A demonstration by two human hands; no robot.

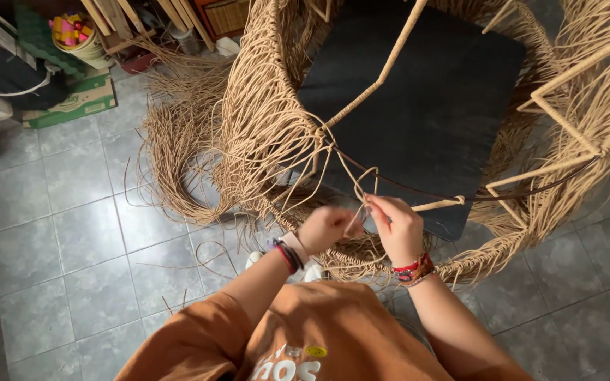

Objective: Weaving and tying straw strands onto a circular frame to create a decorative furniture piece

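A thin tan wicker strand (359, 182) rises from between the two hands in a small loop, its long axis running roughly up and away from the person toward the wrapped rod (379, 76) of the basket frame (262, 106). The left hand (327, 227) is curled nearly to a fist, fingers (351, 224) pinched narrow on the strand's lower end. The right hand (398, 227) sits just beside it, fingertips (375, 206) closed on the same strand right below the loop. Both hands hover over the frame's near rim (361, 264), next to a dark metal ring (418, 189). A black cushion (425, 92) lies inside the frame. Loose strands (178, 148) fan out over the grey tiled floor (72, 240).
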